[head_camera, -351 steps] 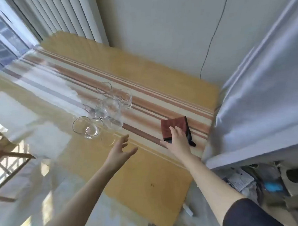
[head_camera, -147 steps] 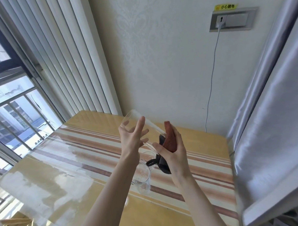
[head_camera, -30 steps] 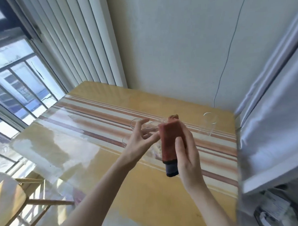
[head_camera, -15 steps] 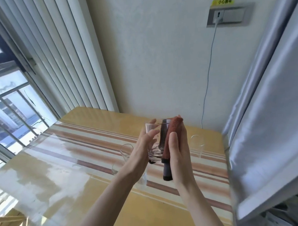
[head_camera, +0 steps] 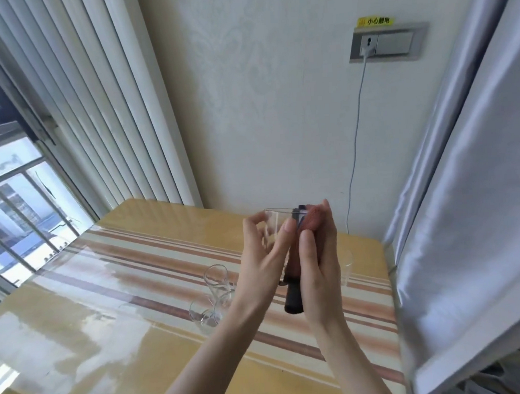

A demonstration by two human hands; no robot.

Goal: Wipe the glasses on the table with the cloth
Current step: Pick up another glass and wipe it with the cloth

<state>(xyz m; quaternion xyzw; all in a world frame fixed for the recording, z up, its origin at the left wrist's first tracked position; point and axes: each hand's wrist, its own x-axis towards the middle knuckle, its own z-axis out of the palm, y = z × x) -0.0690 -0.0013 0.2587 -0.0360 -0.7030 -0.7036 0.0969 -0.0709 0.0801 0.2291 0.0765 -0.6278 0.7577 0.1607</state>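
Note:
My left hand holds a clear drinking glass upright in the air above the table. My right hand presses a folded red-brown cloth with a dark edge against the glass's right side. Part of the cloth hangs down below my palm. On the striped table below stand two more clear glasses, close together left of my hands. A third glass stands to the right, mostly behind my right hand.
The yellow table with brown stripes has a glossy clear cover. A grey curtain hangs at the right edge. White vertical blinds and a window are at the left. A wall socket with a white cable is behind.
The view has tilted up slightly since half a second ago. Both hands hold the glass and cloth in the same grip, a little higher and more to the right in the frame.

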